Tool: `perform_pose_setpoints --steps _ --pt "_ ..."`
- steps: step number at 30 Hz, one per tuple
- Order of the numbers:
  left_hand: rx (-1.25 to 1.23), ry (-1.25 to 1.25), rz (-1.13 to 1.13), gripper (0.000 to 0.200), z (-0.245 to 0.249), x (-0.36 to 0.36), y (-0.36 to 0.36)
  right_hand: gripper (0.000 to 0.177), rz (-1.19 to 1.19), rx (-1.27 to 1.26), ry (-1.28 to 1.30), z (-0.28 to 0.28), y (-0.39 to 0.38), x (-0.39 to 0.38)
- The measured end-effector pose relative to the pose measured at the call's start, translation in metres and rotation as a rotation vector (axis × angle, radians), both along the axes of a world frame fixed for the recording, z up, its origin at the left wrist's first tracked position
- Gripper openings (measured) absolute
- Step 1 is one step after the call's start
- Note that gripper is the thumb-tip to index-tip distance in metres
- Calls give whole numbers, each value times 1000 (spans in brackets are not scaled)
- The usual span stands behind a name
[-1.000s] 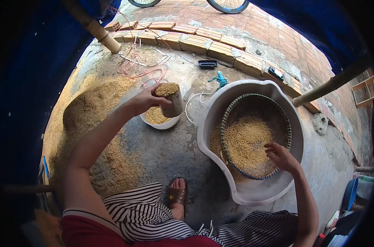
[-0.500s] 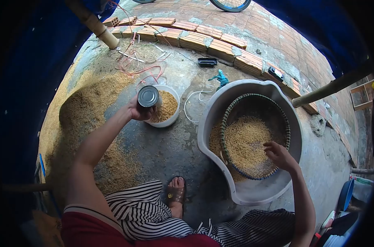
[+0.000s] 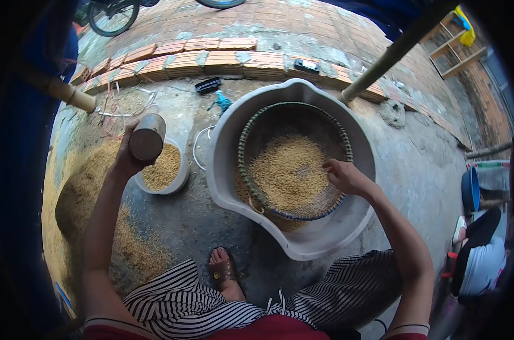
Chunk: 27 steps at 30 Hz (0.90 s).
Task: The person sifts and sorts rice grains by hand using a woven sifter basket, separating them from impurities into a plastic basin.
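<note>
My left hand is closed around a tin can, held tilted above a white bucket of grain. The can's round end faces me; its contents cannot be seen. My right hand reaches over the right rim of a round woven sieve, with its fingers curled together above the grain. Whether anything is between those fingers is hidden. The sieve rests inside a large grey tub, and more grain shows beneath it.
Loose grain is heaped on the floor at left. Low bricks run along the back, with a black tray before them. Bamboo poles stand on both sides. Another person is at far right.
My view has swung to the right. The can has tipped in my left hand, so more of its side shows. My right hand stays over the sieve's right side, fingers more curled.
</note>
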<state>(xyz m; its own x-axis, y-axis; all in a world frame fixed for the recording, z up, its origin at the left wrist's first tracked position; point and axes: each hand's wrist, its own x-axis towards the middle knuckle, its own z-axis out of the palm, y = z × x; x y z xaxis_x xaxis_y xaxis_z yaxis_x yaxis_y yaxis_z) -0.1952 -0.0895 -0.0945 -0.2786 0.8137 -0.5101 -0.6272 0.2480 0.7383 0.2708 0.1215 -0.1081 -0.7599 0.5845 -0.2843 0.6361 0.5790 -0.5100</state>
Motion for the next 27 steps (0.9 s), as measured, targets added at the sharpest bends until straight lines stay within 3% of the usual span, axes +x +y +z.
perform_pose_setpoints --steps 3,5,7,8,10,11,13,14,16,17,19,20,21,22,23,24,26,27 --pt "124 332 -190 63 40 52 40 33 -64 32 -26 1 4 13" --pt "195 402 -357 58 47 88 64 34 -90 12 -26 5 6 19" --pt "277 672 -584 57 57 133 88 41 -270 -407 116 25 -3 11" --pt "391 759 -638 63 54 159 101 41 -277 -401 117 34 -8 9" --pt "402 1096 -782 74 58 202 118 53 -481 -828 359 50 -18 6" --pt "417 1096 -787 74 60 222 125 53 -491 -817 363 58 -20 4" --pt "583 1320 -951 83 64 256 135 55 -587 -1392 639 66 -26 6" --pt "596 1316 -961 83 62 268 139 55 -600 -1385 648 63 -27 13" --pt "778 1376 -945 90 56 282 149 47 -65 -523 401 53 -28 22" --pt "781 1378 -944 90 54 281 153 47 -65 -520 402 53 -27 27" --pt "832 1446 -731 93 48 263 159 33 -768 -1110 571 58 -26 28" --pt "703 1639 -690 96 33 243 167 38 -542 -912 513 45 -20 41" --pt "443 1723 -717 95 11 220 174 38 -534 -915 512 44 -19 41" --pt "181 1787 -736 93 -12 196 178 46 -687 -867 482 44 -18 42" --pt "76 1753 -757 85 -34 176 175 54 -841 -812 452 44 -17 44" --pt "-28 1714 -780 78 -51 162 166 67 -820 -701 391 30 -12 53" --pt "-245 1354 -758 58 -66 153 155 69 -874 -696 350 30 -12 54" --pt "-240 1354 -760 58 -73 151 152 71 -922 -688 311 30 -13 54"
